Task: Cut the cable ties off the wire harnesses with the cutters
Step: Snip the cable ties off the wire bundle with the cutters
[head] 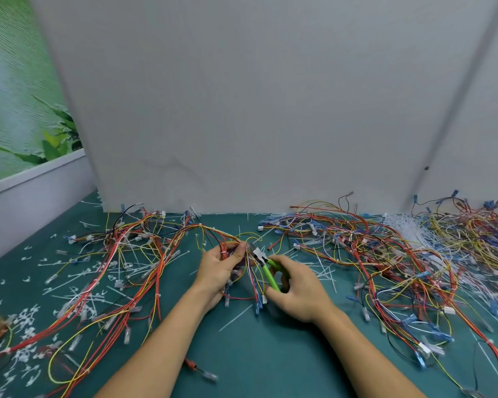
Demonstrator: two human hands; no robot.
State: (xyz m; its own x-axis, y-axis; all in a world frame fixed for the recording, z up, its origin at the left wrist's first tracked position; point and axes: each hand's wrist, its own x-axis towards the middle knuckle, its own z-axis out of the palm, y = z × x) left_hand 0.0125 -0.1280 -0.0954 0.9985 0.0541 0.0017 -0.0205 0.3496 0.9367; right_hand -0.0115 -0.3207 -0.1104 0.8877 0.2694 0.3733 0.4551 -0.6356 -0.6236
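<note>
My left hand (217, 272) grips a bundle of red, yellow and purple wires, the wire harness (249, 278), at the middle of the green mat. My right hand (298, 291) holds the green-handled cutters (266, 270), whose metal jaws point up and left at the bundle, right beside my left thumb. Whether the jaws touch a cable tie I cannot tell. Loose wire ends with connectors hang below my left hand.
Tangled harnesses (121, 259) spread over the left of the green mat (242, 354), and a bigger heap (400, 254) covers the right. Cut white cable ties (69, 282) litter the mat. A white board (256, 110) stands upright behind.
</note>
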